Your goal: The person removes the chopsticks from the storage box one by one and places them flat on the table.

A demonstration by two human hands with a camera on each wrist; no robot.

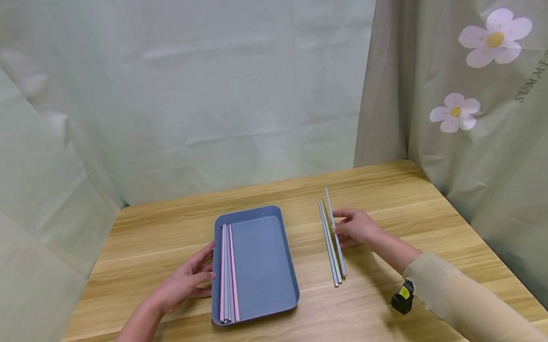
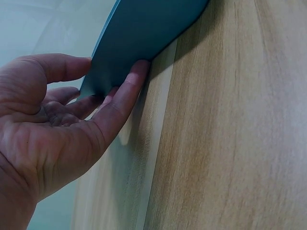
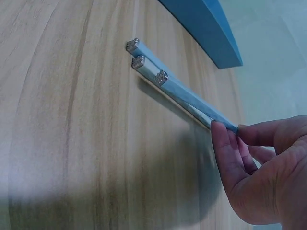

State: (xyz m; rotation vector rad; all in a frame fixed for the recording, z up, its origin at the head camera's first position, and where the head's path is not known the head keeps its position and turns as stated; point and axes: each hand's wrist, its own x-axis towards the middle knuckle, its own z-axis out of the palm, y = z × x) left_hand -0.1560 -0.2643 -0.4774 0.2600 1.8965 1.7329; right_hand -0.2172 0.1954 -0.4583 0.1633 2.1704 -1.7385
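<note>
A blue-grey tray (image 1: 263, 262) lies on the table, with several pink and blue chopsticks (image 1: 234, 274) lengthwise along its left side. My left hand (image 1: 184, 284) is at the tray's left side. In the left wrist view, its thumb meets the tray's rim (image 2: 106, 31) and its extended fingers touch the outer wall. Right of the tray, my right hand (image 1: 356, 228) pinches a light-blue chopstick (image 3: 196, 103) between thumb and fingers. Beside and beneath it lie a blue chopstick (image 1: 329, 246) and a yellowish chopstick (image 1: 333, 246). Their silver ends (image 3: 138, 62) show in the right wrist view.
The wood-grain table (image 1: 164, 237) stands against pale curtains (image 1: 249, 88) at the back and sides. Bare wood lies between the tray and the loose chopsticks. On the right hangs a curtain with printed flowers (image 1: 456, 112).
</note>
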